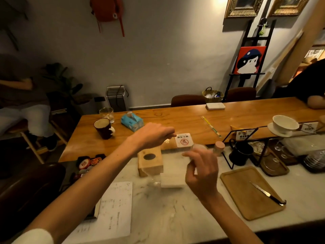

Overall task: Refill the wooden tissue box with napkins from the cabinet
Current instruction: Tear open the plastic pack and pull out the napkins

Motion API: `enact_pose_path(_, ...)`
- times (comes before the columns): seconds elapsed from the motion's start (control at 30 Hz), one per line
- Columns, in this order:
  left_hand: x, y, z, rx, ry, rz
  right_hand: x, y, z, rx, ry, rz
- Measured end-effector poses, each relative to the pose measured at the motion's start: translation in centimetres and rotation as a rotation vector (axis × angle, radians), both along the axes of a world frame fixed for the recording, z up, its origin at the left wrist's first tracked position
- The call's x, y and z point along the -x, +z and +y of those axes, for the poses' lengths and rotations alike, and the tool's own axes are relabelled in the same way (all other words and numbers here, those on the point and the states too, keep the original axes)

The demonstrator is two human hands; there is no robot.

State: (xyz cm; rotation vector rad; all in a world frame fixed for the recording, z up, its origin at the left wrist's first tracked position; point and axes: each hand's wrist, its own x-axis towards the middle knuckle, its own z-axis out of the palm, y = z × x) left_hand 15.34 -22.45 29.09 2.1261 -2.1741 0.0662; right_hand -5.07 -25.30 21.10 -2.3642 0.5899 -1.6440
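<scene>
Pinching a clear wrapper (183, 141) with my left hand (154, 135); my right hand (202, 170) curls on it.
Wooden tissue box (150, 162) and napkins (173, 180) sit beneath; tray (237, 191), knife (267, 193) rightward.

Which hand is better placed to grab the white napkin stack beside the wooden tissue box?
Likely right: the right hand hovers just beside the napkin stack; the left hand is farther off, past the wooden tissue box.

Looks like a café: marble service counter (175, 217) facing long wooden bar (175, 120), person (309, 81) leaning on it, mug (103, 128), cup on saucer (284, 124), framed paintings (243, 6).
</scene>
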Motion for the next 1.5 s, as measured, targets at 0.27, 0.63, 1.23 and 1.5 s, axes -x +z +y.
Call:
enact_pose_path(0.27,0.5,-0.1,0.0,-0.039,0.0,-0.002,-1.8,0.0,-2.4,0.006,-0.212,0.789)
enact_pose_path(0.63,2.0,-0.7,2.3,0.022,0.05,-0.073,1.5,1.9,-0.5,0.152,0.025,1.051)
enact_pose_path(1.23,7.4,-2.9,7.3,0.263,0.059,0.001,8.5,4.4,4.9,-0.301,0.486,1.594)
enact_pose_path(1.5,9.0,-2.5,6.5,0.179,0.038,0.205,1.1,1.5,4.4,-0.341,0.224,1.593)
